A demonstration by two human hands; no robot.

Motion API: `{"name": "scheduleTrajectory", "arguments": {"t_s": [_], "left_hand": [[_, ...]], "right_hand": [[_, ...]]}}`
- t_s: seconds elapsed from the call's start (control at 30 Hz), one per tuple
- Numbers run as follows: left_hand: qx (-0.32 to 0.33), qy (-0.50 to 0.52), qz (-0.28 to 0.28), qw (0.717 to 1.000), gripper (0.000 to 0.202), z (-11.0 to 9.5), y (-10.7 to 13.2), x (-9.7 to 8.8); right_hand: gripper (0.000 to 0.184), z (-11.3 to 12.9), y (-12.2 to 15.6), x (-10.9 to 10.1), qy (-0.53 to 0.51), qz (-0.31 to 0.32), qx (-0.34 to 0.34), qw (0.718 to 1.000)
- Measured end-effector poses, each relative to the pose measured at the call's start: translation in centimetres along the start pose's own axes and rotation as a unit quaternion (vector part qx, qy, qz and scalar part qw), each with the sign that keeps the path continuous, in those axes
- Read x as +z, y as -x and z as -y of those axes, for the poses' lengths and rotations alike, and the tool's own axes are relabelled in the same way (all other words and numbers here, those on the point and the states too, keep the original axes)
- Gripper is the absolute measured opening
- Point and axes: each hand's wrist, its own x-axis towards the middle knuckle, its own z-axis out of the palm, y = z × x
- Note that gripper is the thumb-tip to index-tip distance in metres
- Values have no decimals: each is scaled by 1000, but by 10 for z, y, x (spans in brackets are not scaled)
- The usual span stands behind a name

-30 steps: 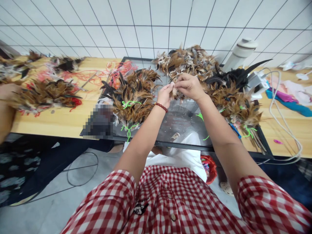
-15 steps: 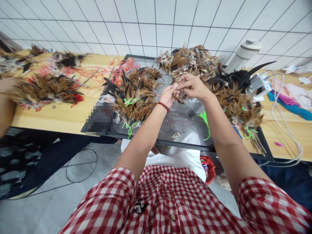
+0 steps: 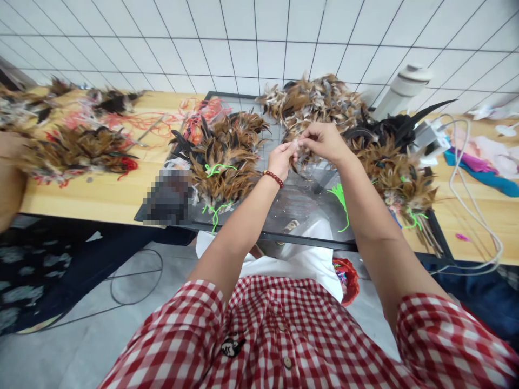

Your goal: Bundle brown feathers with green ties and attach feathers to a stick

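Observation:
My left hand [image 3: 281,159] and my right hand [image 3: 324,141] meet above a glass panel [image 3: 300,202], fingertips pinched together on a few small brown feathers [image 3: 298,156]. A red bead bracelet sits on my left wrist. A heap of brown feathers tied with green string [image 3: 223,162] lies left of my hands. Behind them is a loose pile of brown and grey feathers [image 3: 316,100]. To the right lies another bundle of brown and black feathers [image 3: 395,167]. Green strings [image 3: 339,195] lie on the glass under my right forearm.
Another person's arm [image 3: 10,173] rests at the left by feather bundles with red string [image 3: 77,148] on the wooden table [image 3: 93,197]. A white cylinder [image 3: 399,89], a white adapter with cable [image 3: 462,178] and coloured cloth [image 3: 482,167] lie at the right.
My hands stay pinched together on the feathers and have shifted only slightly; the view has moved a little.

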Motion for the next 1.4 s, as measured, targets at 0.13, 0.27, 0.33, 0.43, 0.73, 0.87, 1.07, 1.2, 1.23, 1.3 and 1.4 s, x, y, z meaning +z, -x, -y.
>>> {"name": "scheduleTrajectory", "arguments": {"t_s": [0.13,0.27,0.33,0.43,0.73,0.87,1.07,1.2,1.23,1.3,1.4], "left_hand": [[-23,-18,16,999,23,-6,9,3],[-11,-24,15,1000,26,-8,12,5],[-8,-27,12,1000,26,-8,11,6],[-11,-35,24,999,27,-9,11,6],[11,-85,84,993,16,-9,6,-1],[54,-135,48,988,16,-4,1,-2],[73,-184,9,980,28,-3,1,-1],[68,-217,-8,974,24,3,-4,-6],[70,-234,-10,970,21,5,-7,-8],[103,-290,-14,951,11,7,-12,-13],[231,-403,-21,885,20,0,-5,-8]], "right_hand": [[13,-3,-1,1,-17,-20,-1,1000],[20,-5,-1,1,-70,-55,25,996],[26,-3,-1,0,-119,-24,30,992],[31,1,0,0,-185,35,29,982],[20,0,-2,2,-197,-8,86,977],[20,1,-3,4,-185,3,103,977],[25,1,-6,7,-135,18,114,984],[22,3,-7,10,-101,24,114,988],[20,4,-7,11,-89,22,115,989],[17,2,-7,13,-56,5,119,991],[14,-9,-10,15,1,-56,130,990]]}}
